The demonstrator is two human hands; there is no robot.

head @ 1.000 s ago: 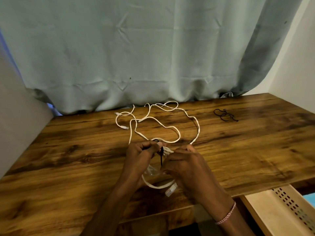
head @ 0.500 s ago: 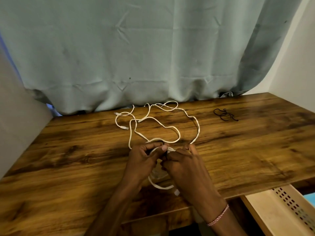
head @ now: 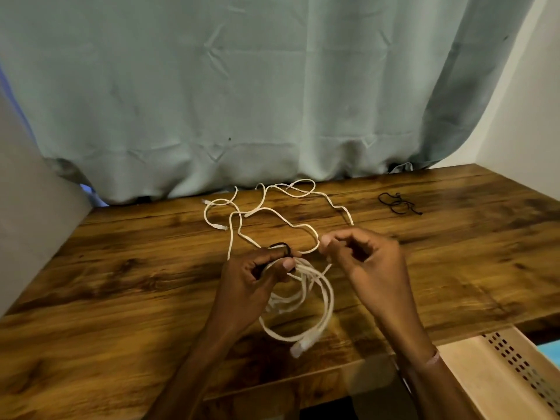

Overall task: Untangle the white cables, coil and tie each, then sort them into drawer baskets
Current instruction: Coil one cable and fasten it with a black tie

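My left hand (head: pixel 251 280) grips a coiled white cable (head: pixel 328 298) at its top, where a black tie (head: pixel 283 247) loops around the bundle. The coil hangs down over the table's front, its plug end (head: pixel 300 348) lowest. My right hand (head: pixel 372 268) hovers just right of the coil with curled fingers and pinched fingertips; nothing shows between them. Behind my hands, more white cable (head: pixel 272 210) lies in loose tangled loops on the wooden table (head: pixel 121 268).
A small pile of black ties (head: pixel 397 203) lies at the table's back right. A pale perforated drawer basket (head: pixel 500 380) sticks out below the front right edge. A green curtain (head: pixel 242 101) hangs along the back; walls close both sides.
My right hand has come off the coil and moved right and up. The coil has lifted and opened out, held by my left hand alone, with the black tie now looped at its top.
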